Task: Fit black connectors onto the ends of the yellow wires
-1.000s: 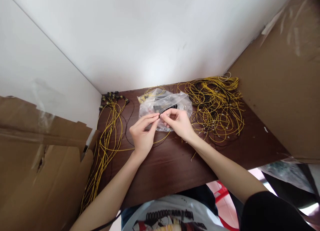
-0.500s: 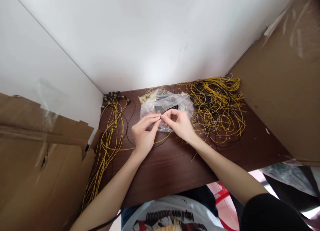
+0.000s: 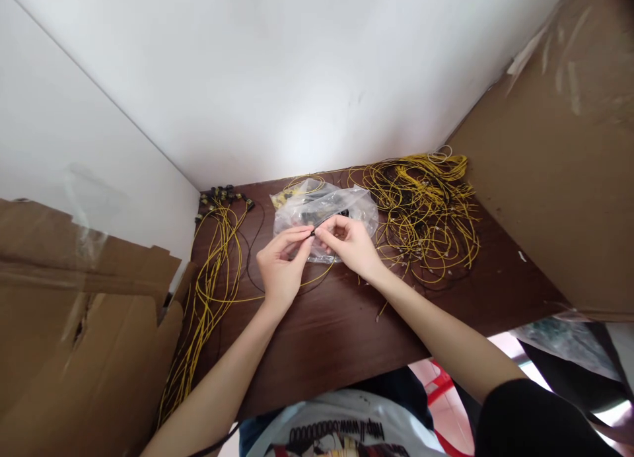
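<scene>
Between my two hands, over the front of a clear plastic bag, is a small black connector [image 3: 312, 233]. My left hand [image 3: 283, 264] pinches it between thumb and fingers. The fingertips of my right hand [image 3: 349, 246] are pinched together right against its other side; what lies inside that pinch is mostly hidden. A yellow wire [image 3: 321, 277] curves near my hands across the table. Behind them the clear plastic bag [image 3: 364, 206] holds black and yellow parts.
Yellow and black wires with loose ends [image 3: 426, 212] lie tangled at the right. On the left, a bundle of yellow wires [image 3: 218, 265] has black connectors [image 3: 222, 194] at its far end. Cardboard sheets [image 3: 113, 338] flank the brown table [image 3: 317, 351], and a white wall [image 3: 297, 80] stands behind.
The whole view has shifted slightly. My hands stay close together in a pinch, and the small black connector now shows more clearly between the fingertips.
</scene>
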